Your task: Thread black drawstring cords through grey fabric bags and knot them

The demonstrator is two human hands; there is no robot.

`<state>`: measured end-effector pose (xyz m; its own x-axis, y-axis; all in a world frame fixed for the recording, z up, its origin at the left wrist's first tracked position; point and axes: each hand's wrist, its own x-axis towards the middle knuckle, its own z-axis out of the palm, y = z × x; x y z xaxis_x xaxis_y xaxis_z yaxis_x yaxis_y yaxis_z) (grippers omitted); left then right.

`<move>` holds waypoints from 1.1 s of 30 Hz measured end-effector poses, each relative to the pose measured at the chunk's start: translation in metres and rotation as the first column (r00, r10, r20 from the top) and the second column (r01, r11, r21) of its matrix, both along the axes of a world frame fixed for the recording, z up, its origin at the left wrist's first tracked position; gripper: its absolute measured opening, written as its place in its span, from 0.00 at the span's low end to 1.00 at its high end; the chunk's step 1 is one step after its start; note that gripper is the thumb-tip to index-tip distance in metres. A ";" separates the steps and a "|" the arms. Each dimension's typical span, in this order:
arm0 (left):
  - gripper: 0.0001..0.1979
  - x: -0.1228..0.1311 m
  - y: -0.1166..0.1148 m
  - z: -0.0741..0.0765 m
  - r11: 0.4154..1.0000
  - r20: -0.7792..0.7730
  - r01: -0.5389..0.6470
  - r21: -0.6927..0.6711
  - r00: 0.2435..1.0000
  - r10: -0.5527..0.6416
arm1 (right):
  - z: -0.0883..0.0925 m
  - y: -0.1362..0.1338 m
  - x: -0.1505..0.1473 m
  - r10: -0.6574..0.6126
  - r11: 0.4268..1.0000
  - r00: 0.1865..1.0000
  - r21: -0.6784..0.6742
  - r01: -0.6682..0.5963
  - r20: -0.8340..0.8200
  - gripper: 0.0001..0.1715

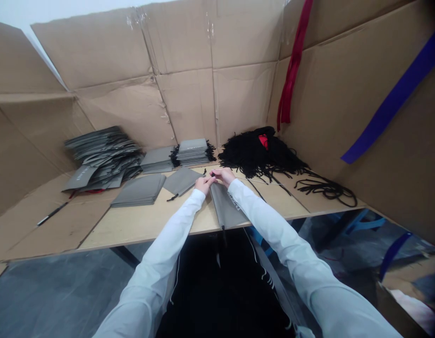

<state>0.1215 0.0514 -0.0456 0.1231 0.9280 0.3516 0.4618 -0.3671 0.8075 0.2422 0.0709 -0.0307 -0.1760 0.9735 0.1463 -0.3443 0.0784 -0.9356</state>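
A grey drawstring pouch (226, 209) lies at the table's front edge, its far corner between my two hands. My left hand (205, 184) is closed at that corner, fingertips pinched by a small black cord end. Touching it from the right, my right hand (224, 176) is also closed at the same corner, near a thin pale rod or needle (261, 181) that extends to the right. Another grey pouch (182, 180) with black cord ends lies flat just left of my hands.
Grey pouches stand in a tall pile (104, 159), a flat stack (138, 190) and a corded stack (192, 152). Black cords (260, 152) are heaped at the back right. A pen (51, 214) lies left. Cardboard walls (185, 103) enclose the table (129, 229).
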 end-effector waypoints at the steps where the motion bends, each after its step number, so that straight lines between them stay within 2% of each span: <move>1: 0.16 0.000 -0.001 0.001 1.000 -0.023 0.003 0.027 1.000 -0.003 | 0.000 0.001 -0.001 -0.031 0.999 0.999 0.009 0.032 -0.026 0.05; 7: 0.15 0.001 -0.003 0.005 0.999 -0.010 0.038 0.037 0.999 -0.038 | 0.002 0.003 -0.007 -0.187 0.982 0.982 -0.003 0.187 -0.037 0.06; 9: 0.15 0.001 -0.002 0.004 0.999 0.028 0.043 0.020 0.999 -0.044 | 0.003 0.003 -0.005 -0.157 0.987 0.988 0.034 0.157 0.005 0.08; 12: 0.15 0.000 0.002 0.000 0.997 0.160 0.071 -0.011 0.985 -0.068 | 0.003 0.003 0.000 -0.028 0.995 0.996 0.099 0.020 0.086 0.12; 16: 0.17 0.002 0.007 -0.006 0.982 0.462 0.113 -0.153 0.887 -0.030 | 0.002 0.004 0.006 0.031 0.993 0.993 0.110 -0.044 0.115 0.19; 19: 0.16 0.004 0.009 -0.008 0.970 0.555 0.143 -0.196 0.832 -0.011 | 0.003 0.004 0.009 0.029 0.996 0.989 0.085 -0.041 0.144 0.27; 22: 0.16 0.004 0.009 -0.008 0.971 0.562 0.144 -0.189 0.827 -0.013 | 0.005 0.002 0.009 0.005 0.997 0.979 0.068 -0.019 0.204 0.30; 25: 0.15 0.004 0.007 -0.007 0.971 0.540 0.117 -0.207 0.841 0.013 | 0.004 0.001 0.008 0.010 0.996 0.971 0.079 -0.030 0.241 0.24; 29: 0.15 0.005 0.008 -0.009 0.977 0.485 0.102 -0.189 0.874 0.003 | 0.003 0.000 0.005 0.056 0.992 0.986 0.106 -0.074 0.157 0.17; 33: 0.15 0.004 0.011 -0.013 0.983 0.447 0.113 -0.142 0.894 -0.038 | 0.006 -0.003 0.006 0.097 0.991 0.992 0.089 -0.104 0.080 0.16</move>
